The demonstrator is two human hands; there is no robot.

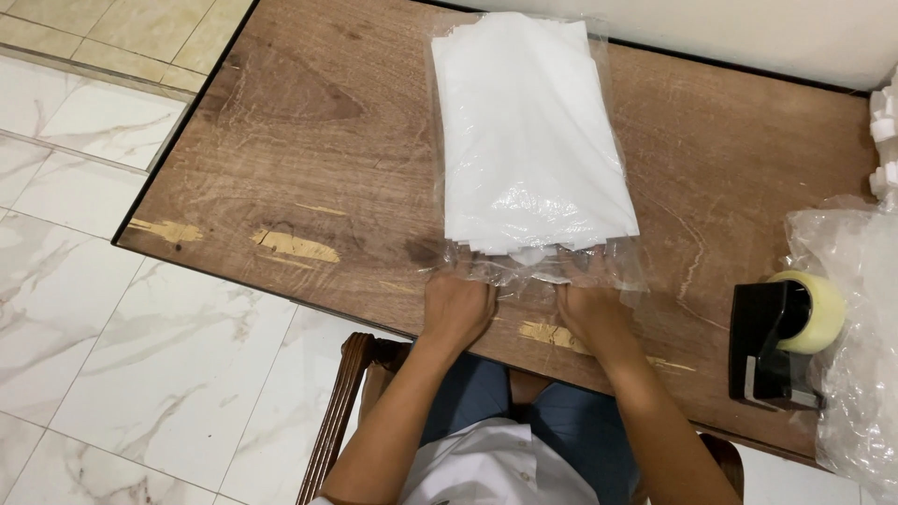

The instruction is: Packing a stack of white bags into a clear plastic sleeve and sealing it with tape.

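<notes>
**Two hands at the open end of a bagged stack of white sheets**

A flat stack of folded white sheets inside a clear plastic bag (528, 140) lies lengthwise on the scuffed brown wooden table (309, 159), its far end near the wall and its near end close to the table's front edge. The left hand (456, 309) and the right hand (591, 313) rest side by side at that near end, where loose, crinkled film runs past the white stack. Both hands are curled, knuckles up, pressing or pinching the film; the fingertips are tucked under, so whether each has truly closed on the plastic cannot be told.

Handling, as a judgement: the stack looks light and soft, likely to sag or bend if lifted from one end, and the glossy film looks slippery, so the sheets may slide within it. The empty film at the mouth is thin and would stretch or tear under a hard pull. The surest hold seems to be on both near corners at once, or with palms flat under the stack.

At the right, well apart from the hands, stands a black tape dispenser carrying a roll of clear tape (781, 341), touching a heap of crumpled clear plastic (856, 374). A wooden chair (341, 411) shows below the table edge.
</notes>
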